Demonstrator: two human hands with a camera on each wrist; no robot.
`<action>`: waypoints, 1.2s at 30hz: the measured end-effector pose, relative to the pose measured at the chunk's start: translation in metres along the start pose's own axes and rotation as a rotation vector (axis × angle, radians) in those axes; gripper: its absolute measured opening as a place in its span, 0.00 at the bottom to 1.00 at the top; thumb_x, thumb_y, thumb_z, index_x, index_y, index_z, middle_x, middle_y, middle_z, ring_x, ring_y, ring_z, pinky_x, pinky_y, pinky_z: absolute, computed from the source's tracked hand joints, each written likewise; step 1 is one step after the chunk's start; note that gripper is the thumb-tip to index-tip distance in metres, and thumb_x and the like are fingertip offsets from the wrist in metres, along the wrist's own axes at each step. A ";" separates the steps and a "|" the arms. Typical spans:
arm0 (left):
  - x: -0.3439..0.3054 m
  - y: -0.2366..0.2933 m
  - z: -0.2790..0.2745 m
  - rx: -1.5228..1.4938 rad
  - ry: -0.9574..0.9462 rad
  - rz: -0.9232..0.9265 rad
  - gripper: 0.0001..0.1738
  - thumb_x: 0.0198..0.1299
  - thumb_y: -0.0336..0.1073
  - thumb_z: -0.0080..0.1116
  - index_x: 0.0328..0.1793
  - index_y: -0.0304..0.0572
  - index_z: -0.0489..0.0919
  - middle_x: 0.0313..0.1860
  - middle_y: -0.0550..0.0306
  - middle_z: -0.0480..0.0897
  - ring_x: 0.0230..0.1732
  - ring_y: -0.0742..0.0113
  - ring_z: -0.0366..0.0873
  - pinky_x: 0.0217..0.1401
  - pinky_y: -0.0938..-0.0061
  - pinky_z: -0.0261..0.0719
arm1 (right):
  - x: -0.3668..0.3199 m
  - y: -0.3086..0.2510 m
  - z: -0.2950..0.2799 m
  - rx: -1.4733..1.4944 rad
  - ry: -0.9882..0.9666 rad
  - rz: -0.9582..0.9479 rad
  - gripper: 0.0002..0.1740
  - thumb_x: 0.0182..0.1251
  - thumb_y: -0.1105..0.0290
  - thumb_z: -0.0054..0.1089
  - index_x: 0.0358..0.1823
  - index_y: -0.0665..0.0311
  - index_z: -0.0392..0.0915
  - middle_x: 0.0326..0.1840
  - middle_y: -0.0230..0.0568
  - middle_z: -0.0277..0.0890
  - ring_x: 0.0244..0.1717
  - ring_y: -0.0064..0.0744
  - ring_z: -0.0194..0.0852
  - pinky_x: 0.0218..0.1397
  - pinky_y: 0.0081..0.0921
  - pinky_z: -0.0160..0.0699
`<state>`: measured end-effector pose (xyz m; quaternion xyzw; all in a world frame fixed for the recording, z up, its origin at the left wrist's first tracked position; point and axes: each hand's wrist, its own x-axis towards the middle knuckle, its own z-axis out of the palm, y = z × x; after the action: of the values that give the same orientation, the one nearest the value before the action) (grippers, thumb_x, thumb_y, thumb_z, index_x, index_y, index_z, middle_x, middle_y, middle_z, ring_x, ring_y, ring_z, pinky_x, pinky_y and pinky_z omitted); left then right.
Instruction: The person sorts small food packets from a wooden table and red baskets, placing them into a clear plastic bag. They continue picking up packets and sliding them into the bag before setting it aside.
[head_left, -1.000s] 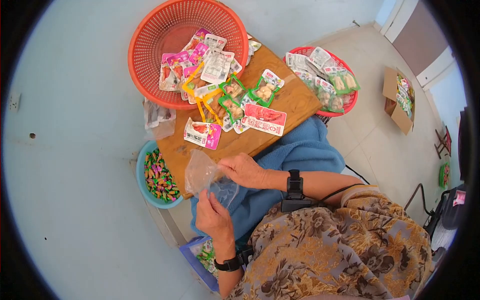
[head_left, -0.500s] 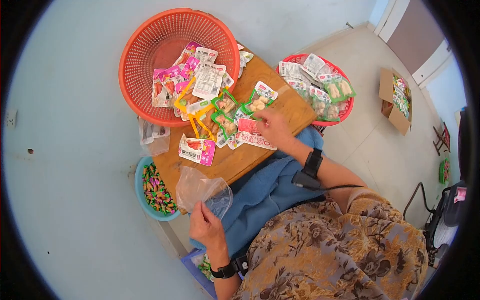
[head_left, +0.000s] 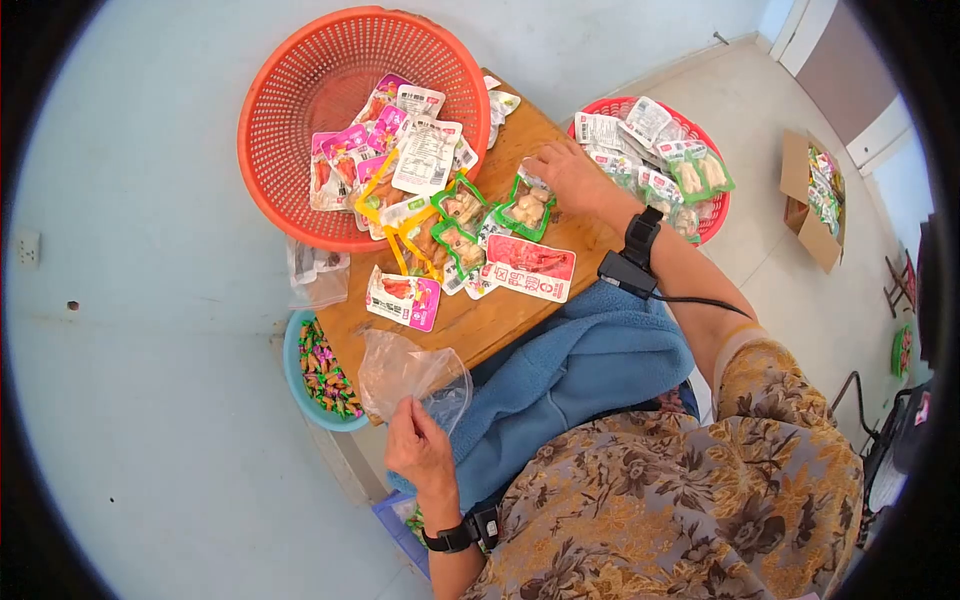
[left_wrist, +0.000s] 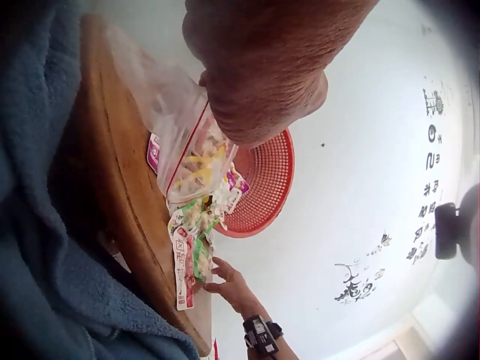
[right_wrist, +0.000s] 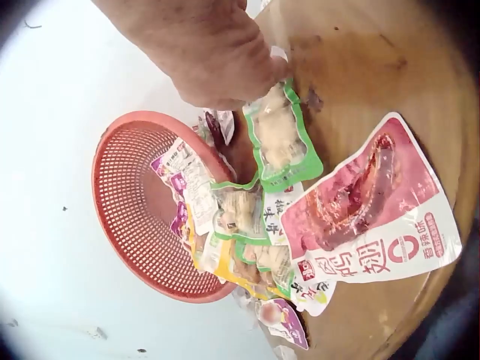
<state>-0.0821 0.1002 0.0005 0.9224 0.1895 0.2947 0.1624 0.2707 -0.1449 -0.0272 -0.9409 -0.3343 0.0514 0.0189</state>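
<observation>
My left hand (head_left: 414, 432) holds a clear plastic bag (head_left: 410, 372) by its rim at the near edge of the wooden board (head_left: 470, 325). The left wrist view shows the same hand (left_wrist: 259, 82) gripping the bag (left_wrist: 180, 139). My right hand (head_left: 548, 172) reaches across the board and pinches the top edge of a green-edged snack packet (head_left: 527, 206). Seen from the right wrist, its fingertips (right_wrist: 259, 79) lie on that packet (right_wrist: 281, 139). A large red packet (right_wrist: 371, 217) lies just beside it. More packets spill from the orange basket (head_left: 300, 110).
A red basket (head_left: 712, 222) full of packets stands right of the board. A blue bowl of wrapped sweets (head_left: 318, 368) sits under the board's left corner. A blue cloth (head_left: 590, 360) covers my lap. An open cardboard box (head_left: 812, 198) stands on the floor far right.
My right hand let go of the bag, moved over the red packet, and now reaches further to the green-edged packet. The left hand keeps hold of the bag.
</observation>
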 end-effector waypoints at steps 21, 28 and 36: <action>0.000 0.004 0.008 -0.059 -0.019 -0.103 0.06 0.61 0.26 0.64 0.44 0.35 0.84 0.31 0.46 0.85 0.27 0.54 0.83 0.30 0.67 0.80 | -0.031 0.012 -0.024 0.102 0.062 0.046 0.18 0.51 0.74 0.69 0.46 0.57 0.81 0.40 0.42 0.83 0.48 0.45 0.82 0.59 0.44 0.73; -0.009 -0.004 0.019 -0.170 0.029 -0.163 0.07 0.61 0.26 0.65 0.44 0.34 0.84 0.32 0.45 0.85 0.29 0.54 0.84 0.31 0.66 0.81 | -0.062 0.033 0.006 0.606 0.575 0.068 0.14 0.52 0.68 0.74 0.37 0.65 0.83 0.33 0.45 0.83 0.35 0.39 0.82 0.35 0.34 0.76; -0.005 0.004 0.032 -0.247 0.095 -0.166 0.07 0.61 0.27 0.65 0.45 0.35 0.84 0.30 0.47 0.85 0.26 0.57 0.83 0.30 0.68 0.79 | -0.120 -0.065 -0.028 1.722 0.178 0.393 0.10 0.71 0.75 0.61 0.51 0.69 0.81 0.43 0.38 0.86 0.39 0.27 0.86 0.44 0.25 0.87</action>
<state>-0.0657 0.0886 -0.0257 0.8615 0.2347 0.3449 0.2893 0.1409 -0.1702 0.0156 -0.6413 -0.0096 0.2141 0.7367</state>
